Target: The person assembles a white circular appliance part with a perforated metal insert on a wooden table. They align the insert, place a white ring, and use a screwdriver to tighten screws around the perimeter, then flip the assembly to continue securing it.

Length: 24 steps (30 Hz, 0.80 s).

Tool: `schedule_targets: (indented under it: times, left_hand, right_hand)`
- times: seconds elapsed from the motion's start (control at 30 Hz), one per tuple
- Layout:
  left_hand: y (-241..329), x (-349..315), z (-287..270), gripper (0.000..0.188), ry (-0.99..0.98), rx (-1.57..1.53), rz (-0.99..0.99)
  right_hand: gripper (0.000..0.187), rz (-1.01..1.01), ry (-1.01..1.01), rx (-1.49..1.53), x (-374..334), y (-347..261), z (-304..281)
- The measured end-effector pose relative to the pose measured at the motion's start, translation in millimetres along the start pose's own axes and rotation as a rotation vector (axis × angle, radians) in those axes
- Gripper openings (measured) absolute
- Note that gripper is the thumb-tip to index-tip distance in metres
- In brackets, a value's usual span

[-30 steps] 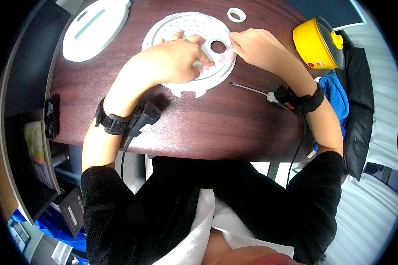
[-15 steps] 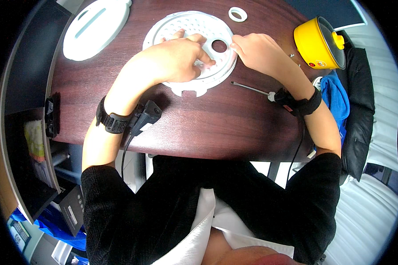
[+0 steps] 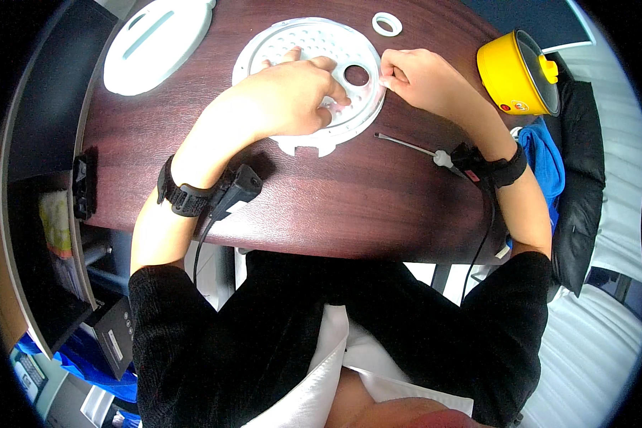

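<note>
A round white plastic disc (image 3: 310,39) with rows of dimples and a round hole near its right side lies on the dark red wooden table. My left hand (image 3: 296,96) rests on it, fingers spread across the dimpled face. At the disc's right rim is my right hand (image 3: 421,78), its fingers curled and thumb pressed to the index finger. Whatever sits in that pinch, if anything, is too small to make out. A screwdriver (image 3: 406,145) with a metal shaft lies below, its handle end partly covered by my right wrist strap.
A white ring (image 3: 386,24) lies beyond the disc. Far left is an oval white slotted plastic piece (image 3: 157,46). A yellow pot (image 3: 510,75) with a dark lid stands at the right, beside a blue cloth (image 3: 542,153). Open shelving (image 3: 46,171) borders the table's left.
My right hand has shifted slightly at the disc's rim, its fingers curling into a visible pinch. My left hand stays spread on the disc. The whole view has moved a little.
</note>
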State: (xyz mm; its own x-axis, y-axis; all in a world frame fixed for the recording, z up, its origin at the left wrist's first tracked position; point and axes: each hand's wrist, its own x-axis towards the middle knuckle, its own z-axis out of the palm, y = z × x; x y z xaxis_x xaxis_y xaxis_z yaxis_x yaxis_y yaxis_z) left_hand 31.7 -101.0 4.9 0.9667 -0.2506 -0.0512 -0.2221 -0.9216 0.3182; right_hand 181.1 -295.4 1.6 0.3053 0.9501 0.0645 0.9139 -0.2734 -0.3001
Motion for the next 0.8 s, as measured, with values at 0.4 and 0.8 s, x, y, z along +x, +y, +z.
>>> schedule_targets:
  times: [0.4, 0.8]
  left_hand:
    - [-2.4, 1.7, 2.8, 0.032, 0.003, 0.013, 0.006]
    - [-3.4, 1.8, 4.4, 0.031, 0.014, -0.002, 0.013]
  right_hand:
    - [0.006, -0.089, 0.028, -0.031, 2.5, 4.9, -0.9]
    - [0.010, -0.044, 0.012, -0.054, 4.2, -0.5, 2.0]
